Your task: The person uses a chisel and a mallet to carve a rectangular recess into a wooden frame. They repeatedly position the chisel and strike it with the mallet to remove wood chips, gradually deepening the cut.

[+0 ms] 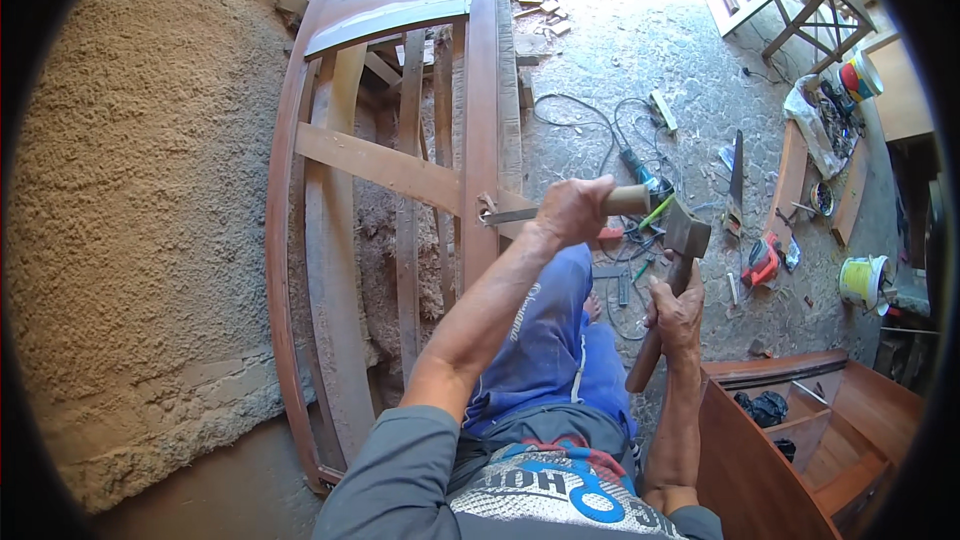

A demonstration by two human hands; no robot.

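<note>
A reddish-brown wooden door frame (483, 90) lies on its supports in front of me to the left. My left hand (573, 212) is closed round a wood chisel (627, 201), whose blade points left and meets the frame's near stile. Curled wood shavings (486, 205) stick up where the blade touches. In my right hand (676, 312) is a hammer (688, 232), gripped by its wooden handle. The hammer's head is raised just right of the chisel's handle end, with a small gap between them.
A sawdust heap (150, 160) fills the left side. Over the floor at right lie a handsaw (737, 170), a corded power tool (640, 172), a red power tool (762, 260) and cables. Paint buckets (862, 281) stand farther right. A wooden cabinet (770, 460) is at lower right.
</note>
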